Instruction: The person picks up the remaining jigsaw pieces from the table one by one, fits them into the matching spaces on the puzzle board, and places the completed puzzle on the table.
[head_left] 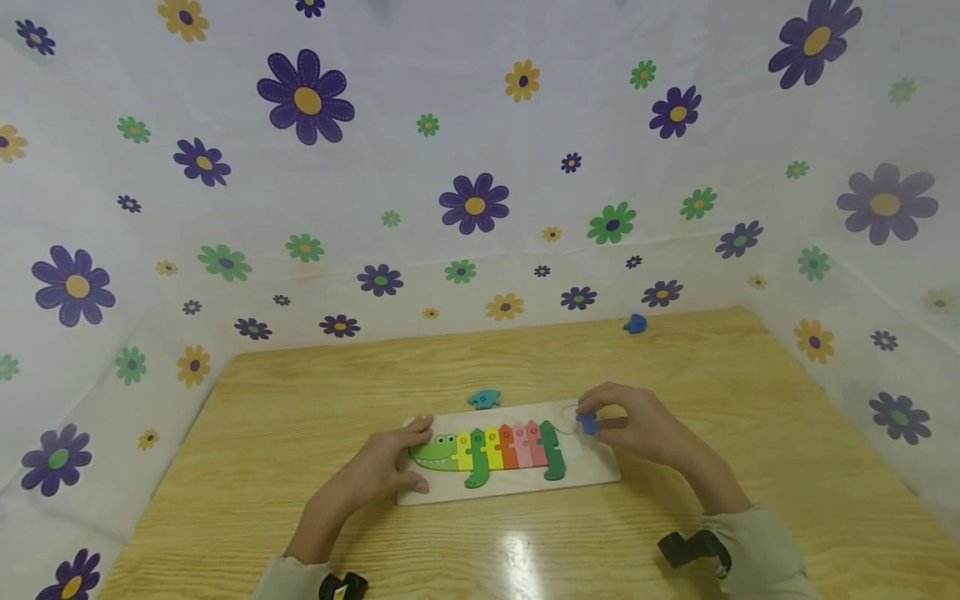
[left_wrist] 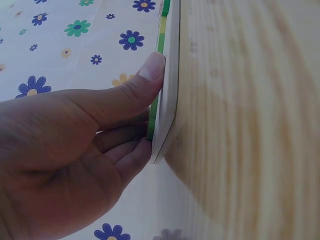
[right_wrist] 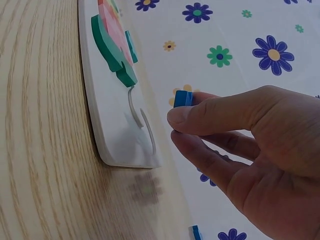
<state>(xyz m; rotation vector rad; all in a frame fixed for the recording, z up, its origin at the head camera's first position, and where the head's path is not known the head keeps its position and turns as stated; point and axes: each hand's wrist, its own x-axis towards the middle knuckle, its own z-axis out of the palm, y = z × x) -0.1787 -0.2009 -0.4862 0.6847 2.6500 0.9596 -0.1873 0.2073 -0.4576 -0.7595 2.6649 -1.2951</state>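
- Grasping a blue puzzle piece (head_left: 588, 423) in the fingers of the right hand (head_left: 645, 425), at the right end of the puzzle board (head_left: 517, 481); hard to tell from here whether touching it.
- Resting the left hand (head_left: 390, 464) on the board's left end, with fingers relaxed, not clenched.
- Apparently at the tail-filling step, with a teal piece (head_left: 484, 399) just past the far edge and a second blue piece (head_left: 636, 323) at far right on the bench (head_left: 315, 392).
- Calling next, seemingly, for alignment with the drawn outline (right_wrist: 140, 123), then pressing flat.
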